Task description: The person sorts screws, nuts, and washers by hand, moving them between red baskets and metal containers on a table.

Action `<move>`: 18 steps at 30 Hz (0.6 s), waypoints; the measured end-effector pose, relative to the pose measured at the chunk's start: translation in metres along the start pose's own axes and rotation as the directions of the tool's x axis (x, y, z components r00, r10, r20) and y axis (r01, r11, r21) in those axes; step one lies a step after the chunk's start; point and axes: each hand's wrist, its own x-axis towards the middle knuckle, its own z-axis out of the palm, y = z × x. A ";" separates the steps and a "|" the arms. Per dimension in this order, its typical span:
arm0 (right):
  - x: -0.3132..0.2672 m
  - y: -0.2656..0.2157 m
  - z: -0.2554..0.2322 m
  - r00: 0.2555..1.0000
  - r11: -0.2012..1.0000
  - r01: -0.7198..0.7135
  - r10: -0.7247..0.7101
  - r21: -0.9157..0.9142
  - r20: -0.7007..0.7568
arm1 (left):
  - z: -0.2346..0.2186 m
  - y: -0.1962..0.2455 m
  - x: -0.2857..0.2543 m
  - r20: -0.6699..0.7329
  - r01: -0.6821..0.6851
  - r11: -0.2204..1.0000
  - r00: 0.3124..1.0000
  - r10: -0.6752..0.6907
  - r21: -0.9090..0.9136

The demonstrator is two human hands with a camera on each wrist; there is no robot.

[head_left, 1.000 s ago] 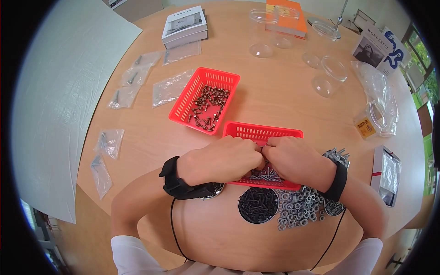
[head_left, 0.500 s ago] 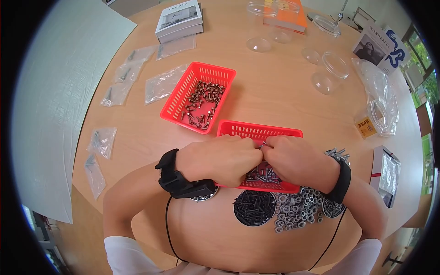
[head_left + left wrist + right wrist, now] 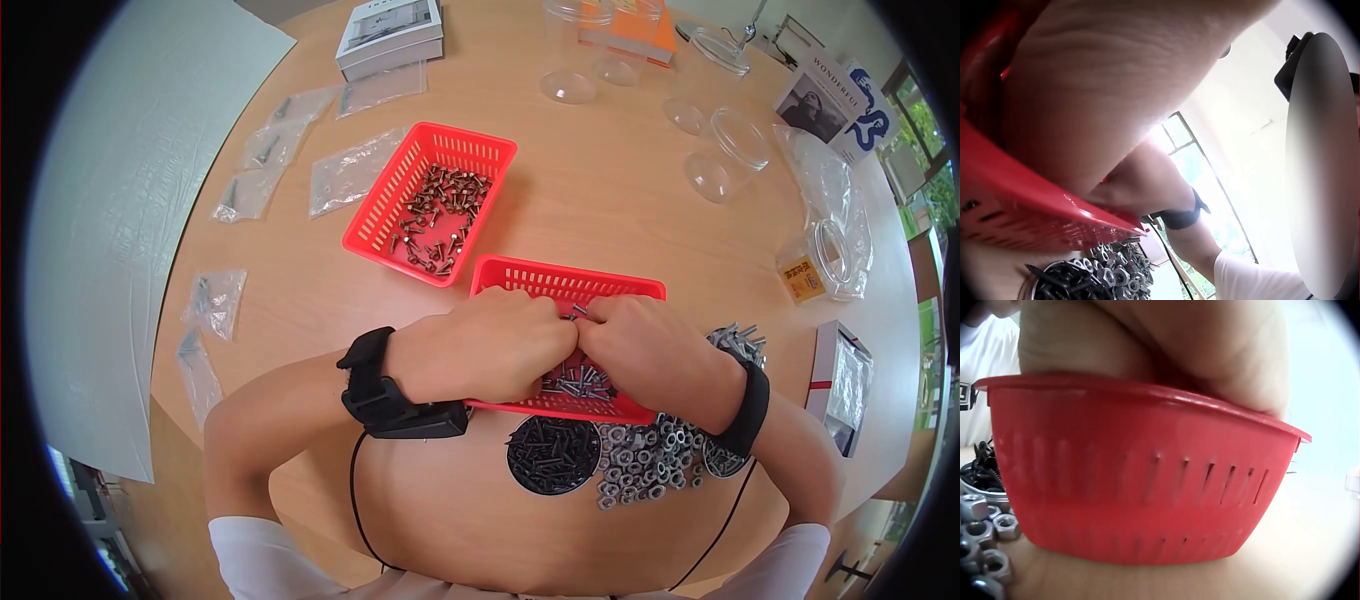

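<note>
Both hands are down in a red slotted basket [image 3: 570, 408] holding loose silver screws [image 3: 580, 383]. My left hand [image 3: 505, 343] bends in over the left side, knuckles up and fingers curled. Facing it from the right, my right hand [image 3: 650, 350] has its fingers curled too, and the two hands nearly meet. Small silver screws show right at the fingertips of both, pinched there; the backs of the hands hide most of the grip. In the right wrist view the hand overhangs the basket's rim [image 3: 1147, 389].
A second red basket [image 3: 378, 222] with brownish bolts stands behind. Nearer me are a bowl of black screws [image 3: 552, 455] and a heap of nuts [image 3: 645, 465]. Clear jars [image 3: 722, 165] stand at the back right; small plastic bags [image 3: 215, 305] lie left.
The head view has shifted slightly, so the baskets sit a little higher and further left. Both hands stay in the near basket, close together, with small finger movements.
</note>
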 end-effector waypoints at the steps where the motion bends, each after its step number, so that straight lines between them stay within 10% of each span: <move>1: 0.000 0.000 0.000 1.000 1.000 -0.001 0.001 -0.002 -0.007 | 0.001 -0.001 0.000 -0.003 -0.020 1.000 1.000 0.020 0.007; 18: -0.024 -0.010 -0.037 0.984 0.999 0.030 -0.027 0.017 -0.179 | -0.011 0.002 -0.024 -0.193 -0.091 0.995 0.977 0.095 0.026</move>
